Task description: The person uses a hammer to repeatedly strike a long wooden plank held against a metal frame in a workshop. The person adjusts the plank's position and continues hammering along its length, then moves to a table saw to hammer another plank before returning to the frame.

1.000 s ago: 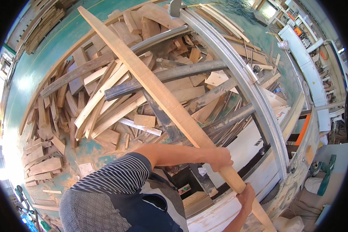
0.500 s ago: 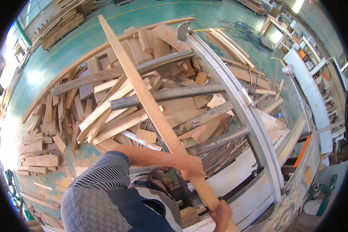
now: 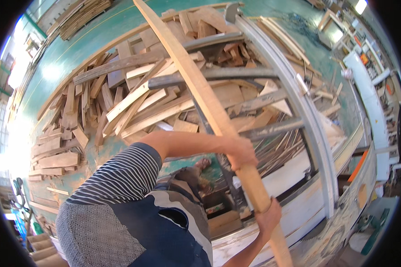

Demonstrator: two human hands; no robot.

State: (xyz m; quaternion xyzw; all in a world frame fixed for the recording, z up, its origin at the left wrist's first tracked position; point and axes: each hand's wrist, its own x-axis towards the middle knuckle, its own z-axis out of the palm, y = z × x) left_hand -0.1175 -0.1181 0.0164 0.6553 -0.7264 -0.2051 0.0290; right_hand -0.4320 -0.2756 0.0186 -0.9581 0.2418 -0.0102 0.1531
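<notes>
A long pale wooden board (image 3: 200,91) runs slantwise from the top of the view to the lower edge, over the metal frame of a saw table. My left hand (image 3: 243,152), its arm in a striped sleeve, is wrapped over the board near its middle. Farther down, my right hand (image 3: 268,216) grips the board's edge, its fingers partly hidden behind the wood. Dark crossbars (image 3: 214,76) of the frame lie beneath the board. On the right stretches a long silver metal rail (image 3: 289,84).
A big heap of wood offcuts (image 3: 138,102) covers the floor ahead and to the left. Stacked planks (image 3: 82,20) lie at the far left. A white sliding table panel (image 3: 294,213) is near my right hand. White cabinets (image 3: 365,95) stand at the right.
Both hands have shifted up and slightly right in the view with the board, its far end now at the top edge. My view has tilted, and a foot shows below.
</notes>
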